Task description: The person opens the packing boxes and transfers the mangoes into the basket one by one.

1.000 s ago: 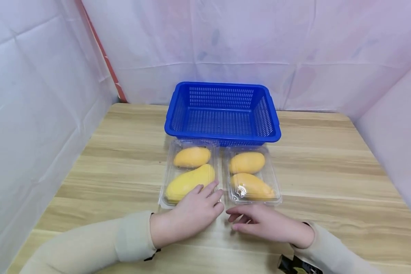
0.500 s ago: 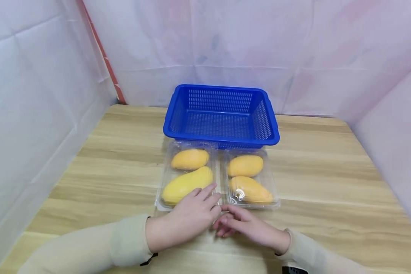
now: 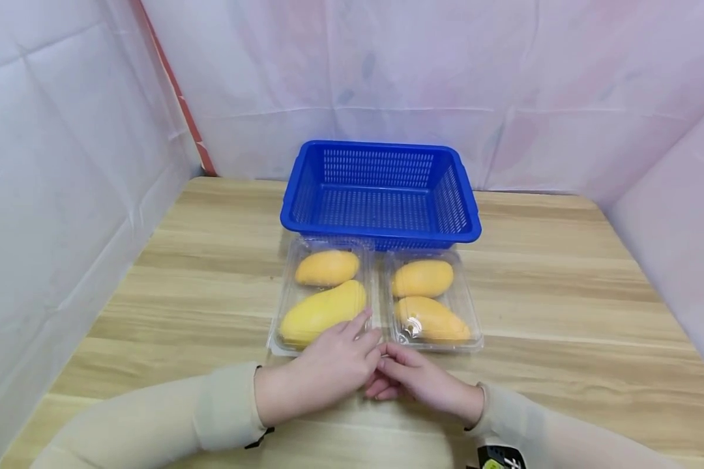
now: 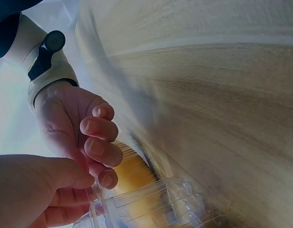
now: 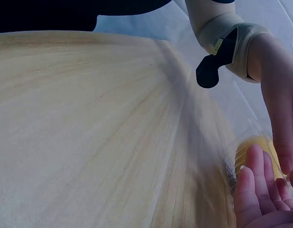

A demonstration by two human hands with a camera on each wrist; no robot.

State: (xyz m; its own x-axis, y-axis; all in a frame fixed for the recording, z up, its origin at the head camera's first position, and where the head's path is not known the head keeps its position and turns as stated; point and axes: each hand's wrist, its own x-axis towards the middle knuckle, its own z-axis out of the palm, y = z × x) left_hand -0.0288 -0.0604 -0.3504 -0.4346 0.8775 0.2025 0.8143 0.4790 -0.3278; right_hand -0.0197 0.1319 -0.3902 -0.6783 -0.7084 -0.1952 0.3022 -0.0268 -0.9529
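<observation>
Clear, glossy plastic boxes with ribbed walls, smooth-skinned yellow mangoes, blue basket of smooth, perforated plastic, pale wood-grain tabletop with a soft sheen, matt beige cloth sleeves, creased thin sheeting.

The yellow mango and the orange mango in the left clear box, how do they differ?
The yellow mango is larger; the orange mango is smaller. The yellow mango lies nearer the left hand, the orange mango nearer the blue basket. Both lie inside the left clear box.
</observation>
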